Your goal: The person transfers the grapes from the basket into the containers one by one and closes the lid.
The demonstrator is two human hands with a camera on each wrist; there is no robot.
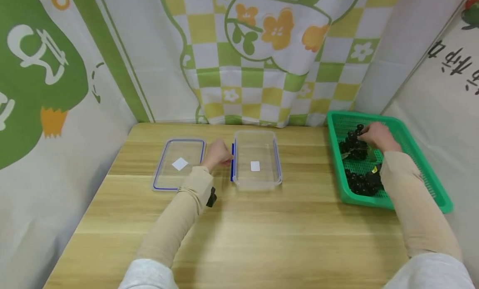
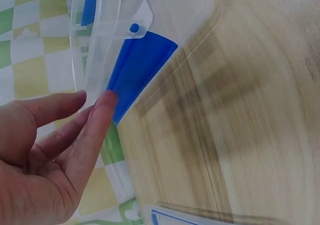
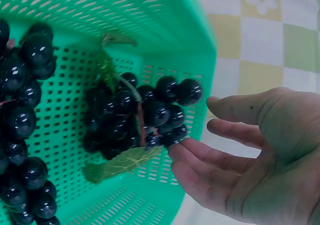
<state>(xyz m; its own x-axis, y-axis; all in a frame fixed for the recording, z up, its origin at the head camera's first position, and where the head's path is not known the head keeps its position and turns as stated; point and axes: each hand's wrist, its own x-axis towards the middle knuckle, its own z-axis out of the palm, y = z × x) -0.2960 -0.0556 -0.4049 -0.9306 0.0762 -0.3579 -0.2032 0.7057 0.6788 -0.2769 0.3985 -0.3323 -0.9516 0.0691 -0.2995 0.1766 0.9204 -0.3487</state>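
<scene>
Left hand [image 1: 218, 154]: fingers loose, touching the blue latch [image 2: 141, 65] on the clear box [image 1: 258, 182]'s left side, perhaps steadying it. Right hand [image 1: 379, 137]: released, fingertips at the far black grapes [image 1: 353, 146], presumably contained by the green basket [image 1: 338, 166], bench [image 1: 269, 239] right.

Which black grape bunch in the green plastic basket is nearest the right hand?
The far bunch of glossy black grapes, toward the yellow-green checked curtain. The right hand is beside it; the other bunch lies nearer the person.
</scene>
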